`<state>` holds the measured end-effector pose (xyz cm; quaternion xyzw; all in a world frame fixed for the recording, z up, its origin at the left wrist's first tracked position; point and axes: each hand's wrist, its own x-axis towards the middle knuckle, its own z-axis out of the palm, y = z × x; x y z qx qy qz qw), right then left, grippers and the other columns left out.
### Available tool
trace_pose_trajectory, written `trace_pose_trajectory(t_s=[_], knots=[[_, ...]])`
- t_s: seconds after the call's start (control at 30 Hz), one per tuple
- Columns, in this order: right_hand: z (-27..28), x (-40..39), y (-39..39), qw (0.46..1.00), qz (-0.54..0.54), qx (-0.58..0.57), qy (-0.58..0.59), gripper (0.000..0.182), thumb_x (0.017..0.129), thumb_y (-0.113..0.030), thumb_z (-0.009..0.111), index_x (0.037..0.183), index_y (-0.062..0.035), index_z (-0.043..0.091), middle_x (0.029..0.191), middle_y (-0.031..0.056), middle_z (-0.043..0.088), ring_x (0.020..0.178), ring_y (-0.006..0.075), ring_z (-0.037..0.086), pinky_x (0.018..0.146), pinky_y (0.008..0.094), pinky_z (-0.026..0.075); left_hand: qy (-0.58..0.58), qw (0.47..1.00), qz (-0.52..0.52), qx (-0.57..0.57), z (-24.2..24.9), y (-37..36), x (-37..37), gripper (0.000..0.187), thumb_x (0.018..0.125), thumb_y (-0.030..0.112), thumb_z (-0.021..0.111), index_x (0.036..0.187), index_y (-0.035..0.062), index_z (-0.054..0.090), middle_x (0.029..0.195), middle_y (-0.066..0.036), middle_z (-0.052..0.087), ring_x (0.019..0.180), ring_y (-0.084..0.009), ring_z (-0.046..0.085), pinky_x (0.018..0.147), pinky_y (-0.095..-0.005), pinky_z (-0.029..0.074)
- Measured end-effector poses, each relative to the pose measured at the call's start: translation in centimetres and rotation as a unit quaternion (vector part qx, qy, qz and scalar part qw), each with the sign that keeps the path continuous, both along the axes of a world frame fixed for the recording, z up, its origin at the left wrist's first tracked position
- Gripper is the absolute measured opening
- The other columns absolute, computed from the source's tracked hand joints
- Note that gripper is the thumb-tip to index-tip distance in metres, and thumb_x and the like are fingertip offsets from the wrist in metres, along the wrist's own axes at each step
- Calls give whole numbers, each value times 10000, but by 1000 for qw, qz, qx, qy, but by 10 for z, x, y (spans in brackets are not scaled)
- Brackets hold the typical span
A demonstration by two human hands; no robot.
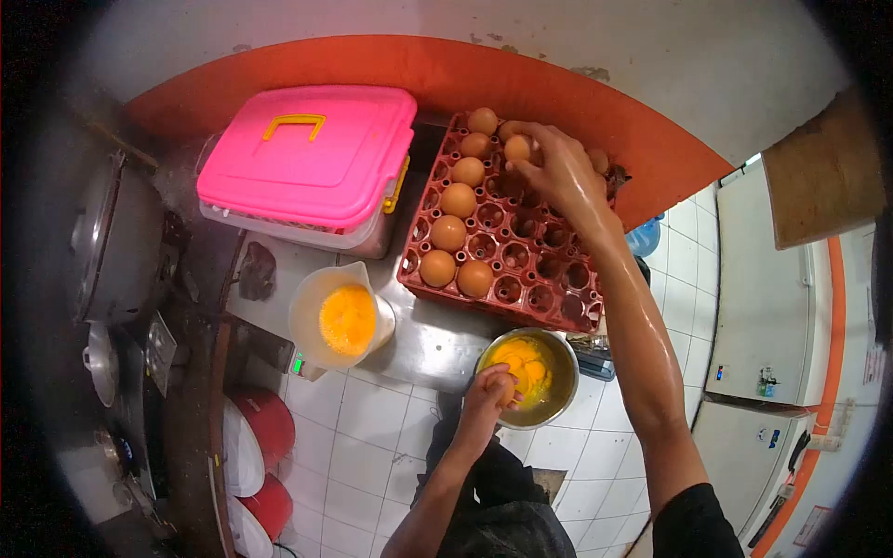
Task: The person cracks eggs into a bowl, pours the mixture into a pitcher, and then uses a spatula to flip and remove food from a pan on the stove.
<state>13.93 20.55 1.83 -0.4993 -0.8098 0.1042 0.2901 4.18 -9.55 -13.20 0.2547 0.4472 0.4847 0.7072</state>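
My right hand (558, 167) is closed around a brown egg (518, 148) at the far side of the red egg tray (507, 223). Several brown eggs stand in the tray's left columns, while many cups toward the front right hold none. Low in the view, my left hand (482, 409) grips another brown egg (508, 391) at the near rim of a metal bowl (561, 409). Inside that bowl lie several yolks (523, 363) in clear egg white. Whether the left hand's egg is cracked cannot be made out.
Left of the bowl, a translucent jug (379, 325) contains beaten egg. Behind it sits a pink-lidded plastic box (316, 158) with a yellow handle. A large pot (121, 242) stands at the far left. An orange-banded wall (437, 60) closes off the back.
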Motion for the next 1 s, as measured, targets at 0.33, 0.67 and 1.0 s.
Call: trace_pose_trajectory(t_s=[0.33, 0.67, 1.0], knots=[[5, -28, 5, 987, 92, 32, -127, 549, 662, 9, 633, 1172, -196, 619, 1166, 92, 569, 1061, 322, 508, 880, 417, 432, 6, 999, -23, -30, 14, 20, -12, 410, 931, 243, 543, 1251, 9, 437, 1067, -95, 567, 868, -164, 608, 757, -258, 471], [-1, -28, 20, 955, 222, 103, -169, 403, 663, -115, 629, 1065, -126, 641, 1059, 124, 564, 1017, 325, 521, 864, 433, 447, -63, 995, -3, -72, 13, 18, -9, 377, 934, 225, 534, 1233, 11, 448, 1050, -82, 567, 876, -170, 603, 764, -272, 472], [16, 37, 23, 982, 43, -53, -179, 453, 707, -209, 631, 1139, -84, 577, 1004, 170, 576, 1007, 363, 539, 862, 449, 459, -3, 999, -31, -28, 18, 17, -20, 367, 946, 235, 522, 1234, 15, 465, 1073, -93, 560, 876, -169, 604, 761, -271, 487]])
